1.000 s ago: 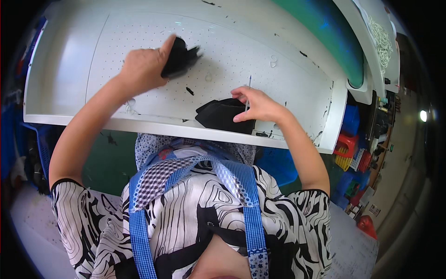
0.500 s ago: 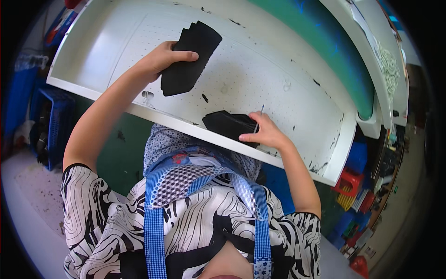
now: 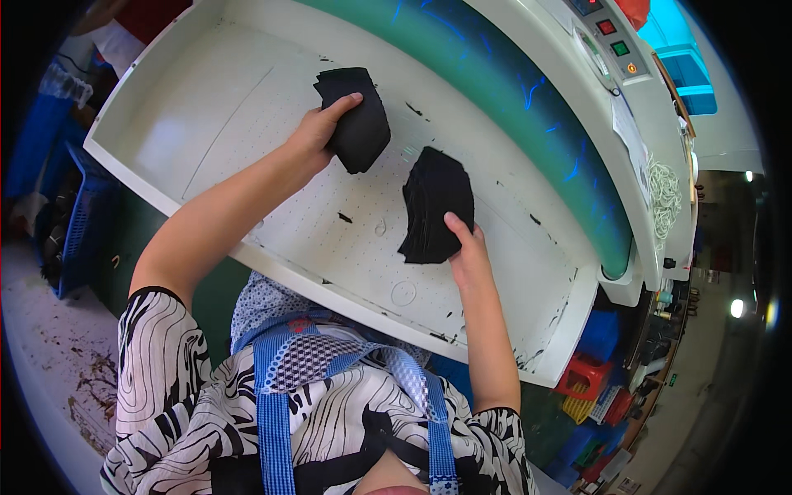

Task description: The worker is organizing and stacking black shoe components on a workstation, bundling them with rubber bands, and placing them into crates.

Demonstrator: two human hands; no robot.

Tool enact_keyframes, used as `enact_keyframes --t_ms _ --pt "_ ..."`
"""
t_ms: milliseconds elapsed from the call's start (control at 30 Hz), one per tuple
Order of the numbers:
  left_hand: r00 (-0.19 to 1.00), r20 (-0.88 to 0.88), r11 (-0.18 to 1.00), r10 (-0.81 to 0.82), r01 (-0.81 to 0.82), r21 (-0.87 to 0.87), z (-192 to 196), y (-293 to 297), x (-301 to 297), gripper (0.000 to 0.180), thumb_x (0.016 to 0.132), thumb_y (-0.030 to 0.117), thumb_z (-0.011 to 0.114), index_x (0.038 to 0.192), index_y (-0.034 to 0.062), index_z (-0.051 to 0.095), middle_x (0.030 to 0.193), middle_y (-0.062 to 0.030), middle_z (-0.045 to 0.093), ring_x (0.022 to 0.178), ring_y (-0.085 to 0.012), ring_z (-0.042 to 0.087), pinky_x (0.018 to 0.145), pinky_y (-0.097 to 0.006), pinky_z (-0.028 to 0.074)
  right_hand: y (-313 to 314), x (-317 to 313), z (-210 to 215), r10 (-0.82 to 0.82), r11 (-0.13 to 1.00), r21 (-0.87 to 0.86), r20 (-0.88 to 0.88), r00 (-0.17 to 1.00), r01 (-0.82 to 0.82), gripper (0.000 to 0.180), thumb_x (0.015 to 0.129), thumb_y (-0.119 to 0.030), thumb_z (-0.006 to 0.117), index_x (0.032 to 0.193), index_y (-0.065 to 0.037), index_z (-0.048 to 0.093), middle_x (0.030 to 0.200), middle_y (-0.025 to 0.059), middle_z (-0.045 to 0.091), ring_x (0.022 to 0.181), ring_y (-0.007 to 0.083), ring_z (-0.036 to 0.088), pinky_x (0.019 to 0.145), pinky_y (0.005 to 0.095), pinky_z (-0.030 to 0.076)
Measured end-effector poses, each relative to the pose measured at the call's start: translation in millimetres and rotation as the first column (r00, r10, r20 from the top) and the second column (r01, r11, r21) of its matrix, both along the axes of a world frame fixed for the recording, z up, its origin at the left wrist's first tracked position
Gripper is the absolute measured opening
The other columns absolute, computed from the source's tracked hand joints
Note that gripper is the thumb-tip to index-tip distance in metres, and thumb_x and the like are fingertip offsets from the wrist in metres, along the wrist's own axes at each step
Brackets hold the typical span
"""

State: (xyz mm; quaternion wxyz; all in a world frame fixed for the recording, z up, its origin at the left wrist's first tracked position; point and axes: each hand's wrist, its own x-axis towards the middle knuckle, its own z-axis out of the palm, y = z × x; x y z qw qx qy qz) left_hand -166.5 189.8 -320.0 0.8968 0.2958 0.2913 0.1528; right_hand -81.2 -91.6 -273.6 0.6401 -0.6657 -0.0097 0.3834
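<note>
resting on the white perforated work tray [image 3: 247,107] of a machine, both hands busy with black fabric. left hand [image 3: 318,132] closing around a stack of black fabric pieces [image 3: 356,124], thumb lying across the top, fingers tucked underneath, stack sitting toward the far middle of the tray. right hand [image 3: 469,252] pressing down on a second stack of black pieces [image 3: 436,206], thumb on its lower edge, the rest of the fingers hidden behind the fabric, so gripping or merely pinning it flat: cannot tell. lying just right of the first stack, fanned slightly, near the tray's centre, the two stacks close but apart. running along the far side of the tray, a curved green hood [image 3: 528,115] with a white control panel [image 3: 606,41] carrying red and green buttons. showing small black scraps [image 3: 345,218] scattered on the tray surface. standing at the left, a blue crate [image 3: 78,223]; at the lower right, red and blue bins [image 3: 590,375] under the machine.
</note>
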Motion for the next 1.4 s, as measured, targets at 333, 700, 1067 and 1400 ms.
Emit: enact_keyframes --t_ms 333,700,1067,1400 --pt "0.966 0.014 0.954 0.259 -0.253 -0.16 -1.3 -13.0 39.0 0.055 0.083 0.031 0.07 0.122 -0.0019 0.049 0.118 -0.0122 0.059 0.11 -0.0241 0.057 0.099 -0.038 0.042 60.5 27.9 -15.3 -0.148 0.955 0.231 -0.164 0.975 0.184 0.049 0.083 -0.021 0.069 0.125 -0.004 0.052 0.124 0.0086 0.058 0.117 0.024 0.054 0.098 0.04 0.043" --pt "0.948 0.032 0.934 0.317 -0.306 -0.185 6.3 -6.2 28.4 0.053 0.084 0.026 0.069 0.121 -0.0047 0.047 0.118 -0.0141 0.058 0.109 -0.0253 0.057 0.097 -0.037 0.045 87.0 19.0 -21.0 -0.181 0.924 0.284 -0.262 0.948 0.255 0.045 0.081 -0.018 0.07 0.122 -0.007 0.054 0.121 0.0069 0.06 0.114 0.0225 0.055 0.098 0.0393 0.042" --pt "0.963 0.027 0.951 0.267 -0.259 -0.167 11.1 -5.9 26.1 0.056 0.084 0.033 0.068 0.126 0.0012 0.048 0.124 -0.0115 0.056 0.115 -0.0243 0.054 0.102 -0.039 0.041 96.8 9.2 -17.2 -0.165 0.926 0.305 -0.207 0.964 0.224 0.041 0.082 -0.017 0.069 0.119 -0.006 0.055 0.118 0.0055 0.061 0.111 0.0206 0.057 0.094 0.0362 0.045" --pt "0.965 0.023 0.954 0.259 -0.253 -0.159 10.4 -7.2 25.8 0.056 0.084 0.033 0.069 0.126 0.002 0.049 0.124 -0.0108 0.056 0.115 -0.0239 0.053 0.102 -0.039 0.04 96.1 8.5 -16.8 -0.17 0.927 0.311 -0.152 0.974 0.21 0.043 0.082 -0.017 0.069 0.122 -0.008 0.053 0.119 0.0047 0.06 0.111 0.0205 0.056 0.092 0.0375 0.046"
